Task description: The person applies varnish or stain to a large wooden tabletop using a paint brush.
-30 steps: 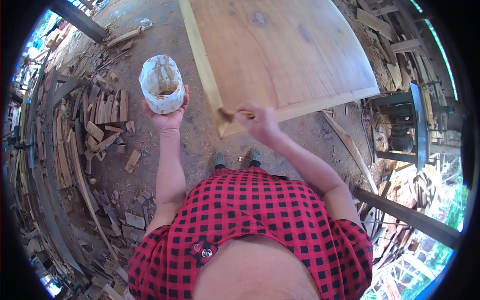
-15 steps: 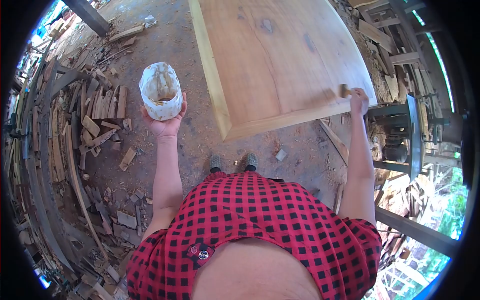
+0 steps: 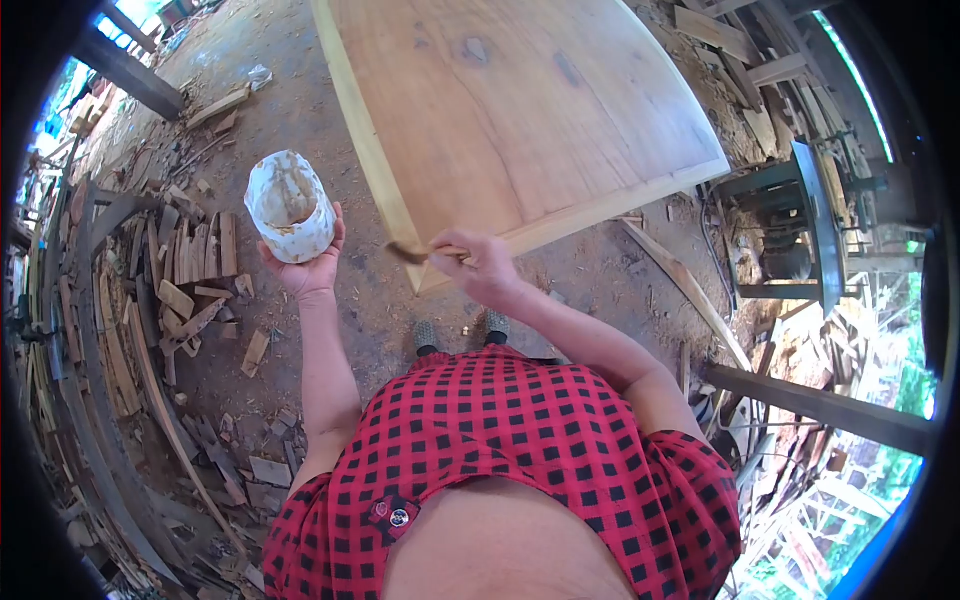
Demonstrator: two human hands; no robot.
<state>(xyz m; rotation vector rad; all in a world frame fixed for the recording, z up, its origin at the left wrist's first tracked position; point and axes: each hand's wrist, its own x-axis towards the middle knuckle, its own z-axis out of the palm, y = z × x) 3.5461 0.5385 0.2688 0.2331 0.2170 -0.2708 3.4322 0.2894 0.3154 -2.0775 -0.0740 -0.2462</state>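
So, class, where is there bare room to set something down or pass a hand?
The tabletop is bare inside its pale edging; wet or dry, I cannot tell. Between the tub and the tabletop's left edge, the floor, scattered with shavings, could let a hand pass. Crowded: the near corner, by brush and right hand; the offcuts, far left.

Daylight blown out at L + R edges; soft glare on the big brown wooden tabletop point(image 3: 520, 130). Ground mid-bright, few hard shadows. Heavy fisheye bend, black corners, slight blur w/ fine detail.
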